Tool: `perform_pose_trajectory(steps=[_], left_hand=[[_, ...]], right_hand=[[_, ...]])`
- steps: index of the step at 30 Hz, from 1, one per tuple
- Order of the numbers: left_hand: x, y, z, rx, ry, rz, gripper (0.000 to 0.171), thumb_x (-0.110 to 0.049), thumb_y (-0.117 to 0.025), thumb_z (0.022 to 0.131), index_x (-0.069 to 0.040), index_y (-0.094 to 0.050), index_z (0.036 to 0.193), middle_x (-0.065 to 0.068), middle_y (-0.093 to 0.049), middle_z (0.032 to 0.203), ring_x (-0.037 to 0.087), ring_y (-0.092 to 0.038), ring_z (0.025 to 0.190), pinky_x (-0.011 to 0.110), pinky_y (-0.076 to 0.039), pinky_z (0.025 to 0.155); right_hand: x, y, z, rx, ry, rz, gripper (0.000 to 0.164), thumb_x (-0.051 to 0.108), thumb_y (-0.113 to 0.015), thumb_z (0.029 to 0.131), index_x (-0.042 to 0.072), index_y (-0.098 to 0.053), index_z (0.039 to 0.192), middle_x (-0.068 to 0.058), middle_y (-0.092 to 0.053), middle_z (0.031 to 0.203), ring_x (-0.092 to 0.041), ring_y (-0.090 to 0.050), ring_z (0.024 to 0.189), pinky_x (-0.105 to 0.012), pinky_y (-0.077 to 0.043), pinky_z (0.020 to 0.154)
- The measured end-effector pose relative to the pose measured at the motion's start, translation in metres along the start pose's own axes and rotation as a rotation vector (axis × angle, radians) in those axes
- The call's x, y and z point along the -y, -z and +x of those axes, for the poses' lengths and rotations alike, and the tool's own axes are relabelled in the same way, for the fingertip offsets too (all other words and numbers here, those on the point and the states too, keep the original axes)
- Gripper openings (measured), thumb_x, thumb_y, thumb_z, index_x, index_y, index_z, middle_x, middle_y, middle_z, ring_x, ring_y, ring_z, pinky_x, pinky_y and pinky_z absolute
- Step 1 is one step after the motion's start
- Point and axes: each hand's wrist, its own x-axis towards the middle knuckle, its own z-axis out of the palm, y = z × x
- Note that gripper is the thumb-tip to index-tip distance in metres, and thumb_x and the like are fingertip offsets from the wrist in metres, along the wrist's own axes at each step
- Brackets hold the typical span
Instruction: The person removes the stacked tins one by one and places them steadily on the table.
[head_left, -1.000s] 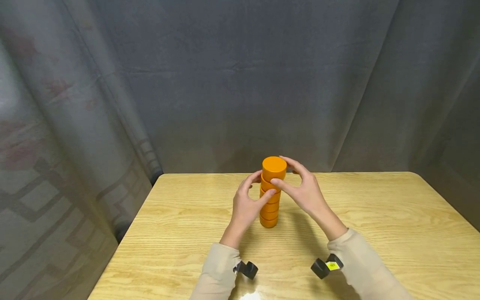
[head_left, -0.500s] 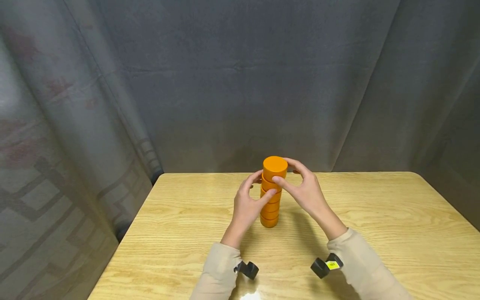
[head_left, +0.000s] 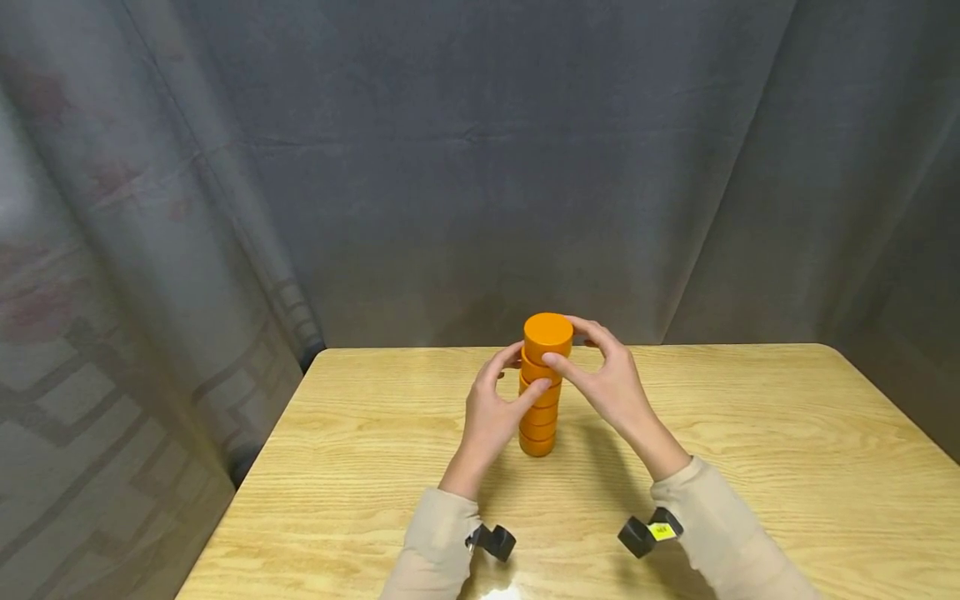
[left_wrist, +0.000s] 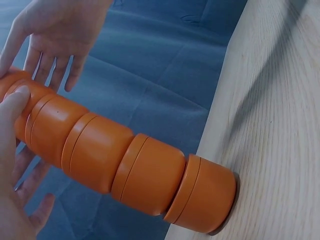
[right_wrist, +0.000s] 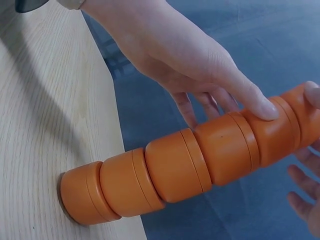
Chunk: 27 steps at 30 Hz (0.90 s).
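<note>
Several squat orange jars, each with a seam like a lid's edge, form one tall stack (head_left: 537, 423) on the table. Its upper part looks slightly offset from the lower. At the top, my right hand (head_left: 617, 385) holds the uppermost jar (head_left: 547, 337) between thumb and fingers. Just below, my left hand (head_left: 491, 412) grips the second jar from the top, its thumb (right_wrist: 262, 106) on the near side. The fingers behind the stack are partly hidden in the head view. In the left wrist view, the lowest jar (left_wrist: 207, 195) rests on the wood.
The light wooden table (head_left: 360, 467) has rounded far corners. Behind it hangs a grey curtain (head_left: 480, 167), with a patterned curtain (head_left: 112, 333) to the left. Black wrist cameras (head_left: 495, 542) are strapped over the beige sleeves (head_left: 723, 521).
</note>
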Motion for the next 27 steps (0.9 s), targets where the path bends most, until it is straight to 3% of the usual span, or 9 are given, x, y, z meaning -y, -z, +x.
perform_pose_trajectory(steps=[10, 18, 27], left_hand=[[-0.001, 0.001, 0.0, 0.006, -0.011, -0.016, 0.054, -0.036, -0.076, 0.088, -0.022, -0.057, 0.137, -0.007, -0.062, 0.123, 0.015, -0.055, 0.112, 0.053, -0.039, 0.101], [-0.001, 0.002, 0.0, 0.005, 0.001, -0.007, 0.055, -0.037, -0.076, 0.088, -0.023, -0.057, 0.138, -0.009, -0.062, 0.123, 0.014, -0.054, 0.112, 0.047, -0.039, 0.101], [-0.002, 0.001, -0.001, 0.0, 0.0, -0.01, 0.056, -0.036, -0.076, 0.089, -0.022, -0.056, 0.139, -0.007, -0.062, 0.123, 0.015, -0.054, 0.112, 0.05, -0.04, 0.102]], right_hand=[[-0.004, 0.0, -0.004, -0.062, 0.048, 0.026, 0.05, 0.011, -0.077, 0.087, 0.005, -0.059, 0.133, -0.01, -0.062, 0.13, -0.021, -0.052, 0.115, -0.042, -0.035, 0.099], [-0.005, 0.005, -0.011, -0.137, 0.095, 0.031, 0.05, 0.007, -0.076, 0.087, 0.007, -0.058, 0.134, -0.005, -0.062, 0.128, -0.008, -0.051, 0.111, -0.026, -0.035, 0.096], [-0.007, 0.011, -0.019, -0.19, 0.092, 0.046, 0.053, 0.001, -0.077, 0.085, 0.007, -0.058, 0.134, -0.001, -0.062, 0.121, -0.006, -0.052, 0.108, -0.031, -0.037, 0.096]])
